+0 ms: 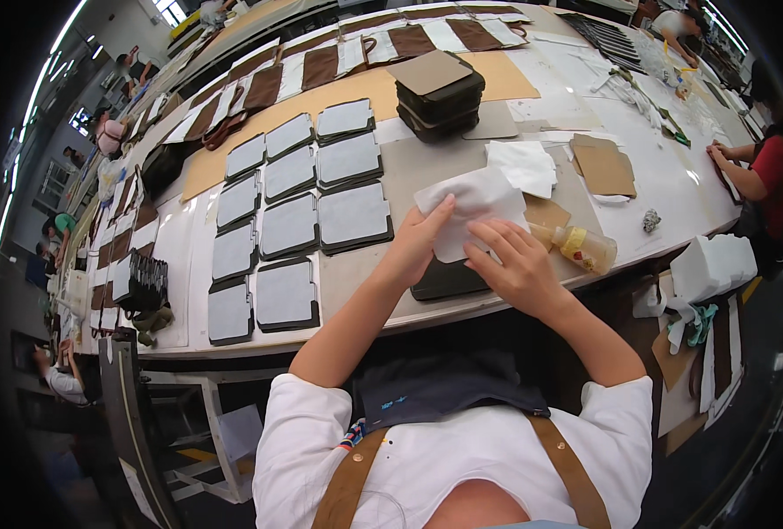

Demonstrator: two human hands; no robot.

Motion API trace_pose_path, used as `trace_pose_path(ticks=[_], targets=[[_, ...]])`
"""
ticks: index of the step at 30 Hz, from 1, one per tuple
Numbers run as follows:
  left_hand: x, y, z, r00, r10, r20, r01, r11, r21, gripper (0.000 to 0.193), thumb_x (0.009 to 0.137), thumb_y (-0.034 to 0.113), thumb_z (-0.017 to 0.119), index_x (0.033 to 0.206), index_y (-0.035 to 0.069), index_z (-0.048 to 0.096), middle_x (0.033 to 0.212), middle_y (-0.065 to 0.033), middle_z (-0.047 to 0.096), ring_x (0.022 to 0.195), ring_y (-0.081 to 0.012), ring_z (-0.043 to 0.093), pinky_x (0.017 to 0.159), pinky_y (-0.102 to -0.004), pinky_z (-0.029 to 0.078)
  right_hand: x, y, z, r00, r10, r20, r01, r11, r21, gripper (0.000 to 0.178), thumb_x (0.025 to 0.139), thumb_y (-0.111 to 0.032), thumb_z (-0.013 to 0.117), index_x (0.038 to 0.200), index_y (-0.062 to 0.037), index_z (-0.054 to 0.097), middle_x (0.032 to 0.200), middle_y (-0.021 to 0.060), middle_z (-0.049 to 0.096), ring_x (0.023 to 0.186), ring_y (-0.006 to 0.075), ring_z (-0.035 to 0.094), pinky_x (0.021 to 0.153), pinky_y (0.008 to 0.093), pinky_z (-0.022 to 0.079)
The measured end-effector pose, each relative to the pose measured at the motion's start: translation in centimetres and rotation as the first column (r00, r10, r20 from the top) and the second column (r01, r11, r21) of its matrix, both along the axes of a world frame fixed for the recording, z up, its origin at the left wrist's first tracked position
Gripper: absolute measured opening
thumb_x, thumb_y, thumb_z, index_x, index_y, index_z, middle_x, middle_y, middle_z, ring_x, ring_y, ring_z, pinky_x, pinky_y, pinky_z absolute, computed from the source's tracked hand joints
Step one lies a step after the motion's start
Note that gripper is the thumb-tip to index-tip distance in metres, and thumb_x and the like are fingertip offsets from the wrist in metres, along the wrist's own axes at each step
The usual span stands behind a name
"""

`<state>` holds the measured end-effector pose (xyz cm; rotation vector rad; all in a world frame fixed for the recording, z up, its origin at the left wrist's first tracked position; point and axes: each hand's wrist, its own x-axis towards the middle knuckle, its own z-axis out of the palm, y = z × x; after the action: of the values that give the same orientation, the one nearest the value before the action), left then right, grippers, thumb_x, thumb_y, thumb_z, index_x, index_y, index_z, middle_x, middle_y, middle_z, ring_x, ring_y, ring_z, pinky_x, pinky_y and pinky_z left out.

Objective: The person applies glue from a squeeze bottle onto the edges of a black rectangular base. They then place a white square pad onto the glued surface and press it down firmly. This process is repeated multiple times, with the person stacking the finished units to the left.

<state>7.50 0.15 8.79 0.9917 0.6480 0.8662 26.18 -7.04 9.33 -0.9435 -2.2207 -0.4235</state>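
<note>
A thin off-white sheet [472, 196] with rounded corners is held up at a tilt over the table's near edge. My left hand [426, 231] grips its left side, thumb on top and the other fingers hidden behind. On its lower right side lies my right hand [516, 264], fingers bent over the sheet and closed on its edge. Below the sheet, a dark panel [449, 280] rests on the table, partly covered. Just beyond my right hand are a stack of white sheets [523, 167] and a translucent, yellowish bottle [587, 249] lying on its side.
Several dark-edged panels with grey faces [287, 220] lie in rows to the left. A tall stack of dark panels [440, 99] stands ahead, and brown sheets [604, 166] lie at right. A co-worker in red [766, 176] works at the right edge. White foam [713, 267] sits below the table's right side.
</note>
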Motion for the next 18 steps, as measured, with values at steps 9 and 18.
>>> trace_pose_path(ticks=[9, 18], targets=[[-2.2, -2.8, 0.2, 0.99, 0.044, -0.133, -0.036, 0.998, 0.061, 0.043, 0.105, 0.035, 0.055, 0.128, 0.0, 0.061, 0.116, -0.0067, 0.066, 0.106, -0.0129, 0.061, 0.09, -0.028, 0.049, -0.2, -0.3, -2.1, 0.397, -0.365, -0.842, -0.37, 0.776, -0.511, 0.023, 0.094, -0.014, 0.071, 0.111, 0.0004, 0.066, 0.096, 0.0028, 0.065, 0.087, 0.0112, 0.059, 0.08, 0.0236, 0.045], [-4.2, -1.9, -3.3, 0.926, 0.093, -0.366, -0.034, 0.986, 0.165, 0.046, 0.105, 0.035, 0.055, 0.135, 0.0, 0.056, 0.085, 0.0016, 0.065, 0.068, -0.0031, 0.053, 0.061, -0.0214, 0.043, -1.4, -0.6, -2.7, 0.387, -0.512, -0.767, -0.351, 0.688, -0.636, 0.016, 0.097, -0.013, 0.067, 0.101, 0.0023, 0.066, 0.084, -0.0005, 0.068, 0.072, 0.0015, 0.056, 0.064, 0.0182, 0.044]])
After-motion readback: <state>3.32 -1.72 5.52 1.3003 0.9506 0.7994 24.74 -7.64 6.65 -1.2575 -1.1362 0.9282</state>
